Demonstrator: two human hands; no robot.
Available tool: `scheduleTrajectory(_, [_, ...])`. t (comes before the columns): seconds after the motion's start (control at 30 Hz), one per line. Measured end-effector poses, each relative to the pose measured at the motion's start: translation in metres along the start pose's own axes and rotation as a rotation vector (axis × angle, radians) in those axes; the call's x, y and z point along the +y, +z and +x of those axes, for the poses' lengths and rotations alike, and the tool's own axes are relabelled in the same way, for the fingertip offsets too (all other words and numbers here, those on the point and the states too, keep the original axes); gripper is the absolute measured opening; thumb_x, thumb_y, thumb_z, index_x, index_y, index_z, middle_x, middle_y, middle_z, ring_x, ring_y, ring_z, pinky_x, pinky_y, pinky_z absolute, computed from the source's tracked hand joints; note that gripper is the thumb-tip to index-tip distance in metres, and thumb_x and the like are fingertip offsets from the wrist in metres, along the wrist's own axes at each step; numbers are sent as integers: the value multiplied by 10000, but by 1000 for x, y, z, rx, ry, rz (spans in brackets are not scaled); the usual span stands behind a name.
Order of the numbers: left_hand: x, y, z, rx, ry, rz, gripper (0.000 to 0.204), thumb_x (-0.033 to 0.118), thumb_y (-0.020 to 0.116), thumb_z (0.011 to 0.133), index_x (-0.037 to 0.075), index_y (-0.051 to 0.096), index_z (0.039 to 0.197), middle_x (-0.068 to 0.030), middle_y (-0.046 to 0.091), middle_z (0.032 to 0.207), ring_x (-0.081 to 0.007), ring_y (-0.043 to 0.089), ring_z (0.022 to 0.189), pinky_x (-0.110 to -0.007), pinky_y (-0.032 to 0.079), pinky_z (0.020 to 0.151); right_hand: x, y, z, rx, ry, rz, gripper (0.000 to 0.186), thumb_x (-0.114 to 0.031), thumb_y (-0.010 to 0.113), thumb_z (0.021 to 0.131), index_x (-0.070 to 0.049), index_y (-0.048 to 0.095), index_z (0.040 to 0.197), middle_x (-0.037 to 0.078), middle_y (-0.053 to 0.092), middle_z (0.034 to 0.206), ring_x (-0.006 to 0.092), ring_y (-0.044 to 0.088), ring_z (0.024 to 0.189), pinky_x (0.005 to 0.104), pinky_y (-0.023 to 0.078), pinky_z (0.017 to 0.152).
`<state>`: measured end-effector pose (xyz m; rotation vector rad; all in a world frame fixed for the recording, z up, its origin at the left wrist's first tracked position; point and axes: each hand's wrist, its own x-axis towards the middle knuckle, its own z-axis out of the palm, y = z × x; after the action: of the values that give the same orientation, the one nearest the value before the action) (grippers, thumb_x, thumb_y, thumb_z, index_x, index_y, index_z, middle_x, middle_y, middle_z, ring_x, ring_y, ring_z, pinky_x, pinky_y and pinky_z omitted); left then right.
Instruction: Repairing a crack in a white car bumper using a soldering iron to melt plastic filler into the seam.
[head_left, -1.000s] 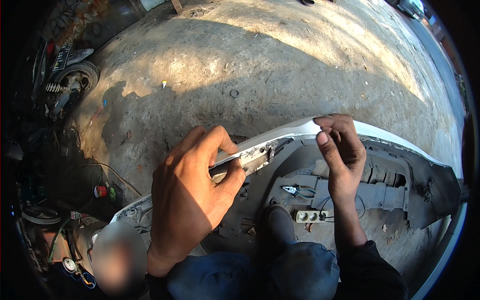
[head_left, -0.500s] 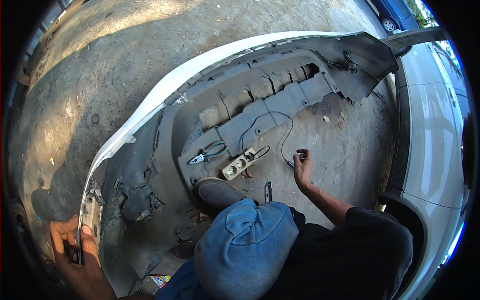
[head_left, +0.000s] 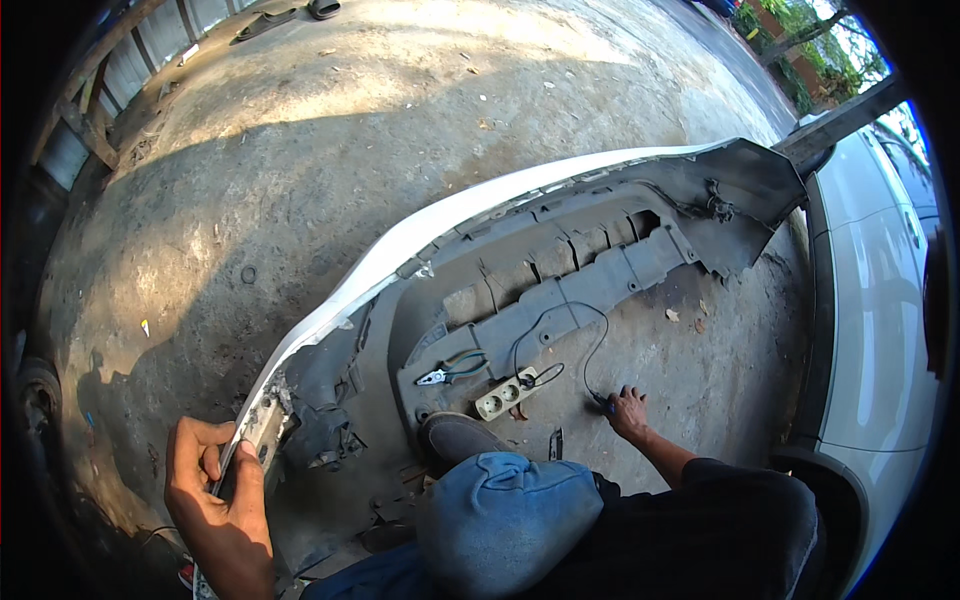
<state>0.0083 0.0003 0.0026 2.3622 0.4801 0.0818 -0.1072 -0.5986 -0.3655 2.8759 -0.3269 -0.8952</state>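
A white car bumper lies across the ground, its dark hollow inside facing me. My left hand pinches the near left end of its rim between thumb and fingers. On the right, my right hand is low at the concrete, its fingers over the end of a slim dark corded tool, mostly hidden by them. A thin black cable loops from the tool to a cream power strip. Beside the strip, pliers with dark and teal handles rest on the bumper's inner panel.
A light-coloured car stands close on the right. My shoe is against the bumper's inside, near a small black part on the concrete. Dry leaves lie farther off. Sandals and a wooden frame are at the far left.
The view has tilted up, so everything sits lower in it. My right hand has come down from above the corded tool onto it. My left hand still grips the bumper's rim.
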Motion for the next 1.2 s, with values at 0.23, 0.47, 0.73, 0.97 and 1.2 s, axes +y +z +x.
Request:
scheduleTrajectory(0.23, [13, -2, -3, 82, -2, 83, 140, 17, 695, 874, 18, 584, 960, -25, 382, 772, -146, 375, 750, -304, 360, 696, -25, -113, -3, 57, -179, 774, 343, -301, 651, 1035, 40, 633, 1071, 177, 726, 786, 287, 713, 726, 409, 527, 676])
scheduleTrajectory(0.47, [18, 0, -1, 104, 120, 59, 162, 44, 728, 859, 34, 608, 968, -68, 422, 787, -209, 465, 729, -351, 425, 690, -121, -286, -9, 528, -153, 1625, 366, -471, 533, 1105, -117, 607, 1053, -74, 419, 722, 37, 366, 576, 235, 265, 510])
scheduleTrajectory(0.73, [2, 3, -4, 121, 104, 83, 172, 53, 745, 856, 45, 631, 986, -73, 455, 782, -223, 524, 697, -387, 437, 667, -299, -382, -57, 434, -1010, 2229, 327, -394, 524, 1119, -81, 563, 1207, -31, 502, 831, 38, 387, 581, 189, 313, 437])
scheduleTrajectory(0.97, [7, 1, -5, 137, 92, 105, 191, 64, 765, 849, 62, 627, 980, -65, 466, 764, -222, 527, 672, -386, 442, 647, -349, -378, -74, 599, -1094, 1926, 455, -430, 658, 1038, -37, 482, 1183, 58, 524, 978, 79, 548, 642, 206, 439, 433])
scheduleTrajectory(1.2, [2, 2, -2, 143, 108, 99, 215, 50, 773, 835, 63, 626, 992, -67, 472, 773, -225, 531, 679, -385, 446, 651, -359, -378, -75, 550, -1120, 1776, 481, -462, 637, 1047, -41, 453, 1189, 52, 507, 928, 68, 509, 544, 199, 397, 407])
